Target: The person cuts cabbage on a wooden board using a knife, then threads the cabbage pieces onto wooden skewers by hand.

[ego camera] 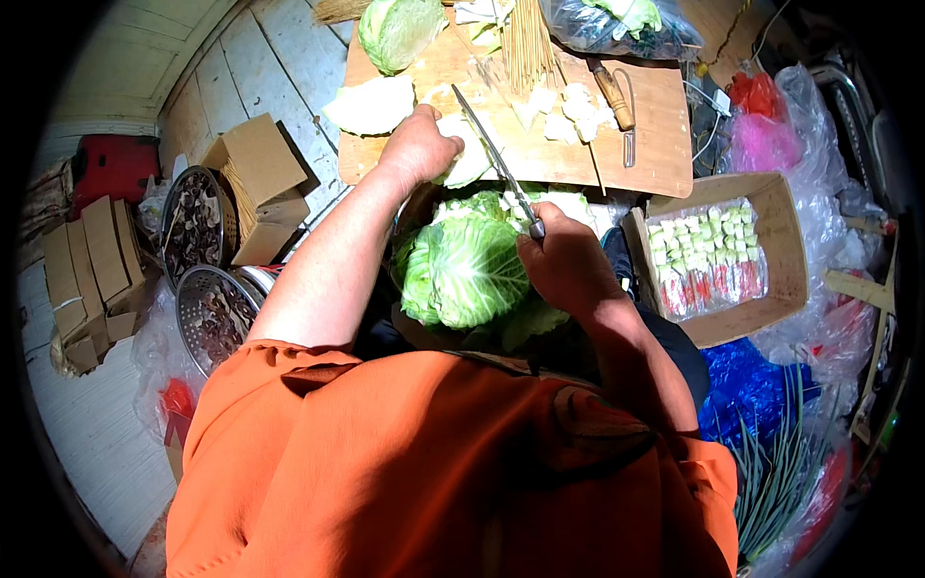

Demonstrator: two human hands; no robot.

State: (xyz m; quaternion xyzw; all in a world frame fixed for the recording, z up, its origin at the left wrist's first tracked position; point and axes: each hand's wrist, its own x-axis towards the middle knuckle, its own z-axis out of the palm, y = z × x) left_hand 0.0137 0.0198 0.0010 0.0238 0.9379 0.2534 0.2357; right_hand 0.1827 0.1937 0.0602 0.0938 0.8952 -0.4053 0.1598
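Observation:
My right hand is closed around the handle of a knife, whose blade points up and left over the near edge of a wooden board. My left hand rests on the board against a pale piece of cabbage; whether its fingers grip that piece is unclear. Just left of it lies a cut cabbage slab, with a cut cabbage head beyond. Below the board, a green cabbage sits among loose leaves. White cut pieces lie near thin wooden sticks.
A peeler with a wooden handle lies on the board. At right, a cardboard box holds skewered cabbage pieces, above green onions. Metal colanders with dark food and an open carton stand at left.

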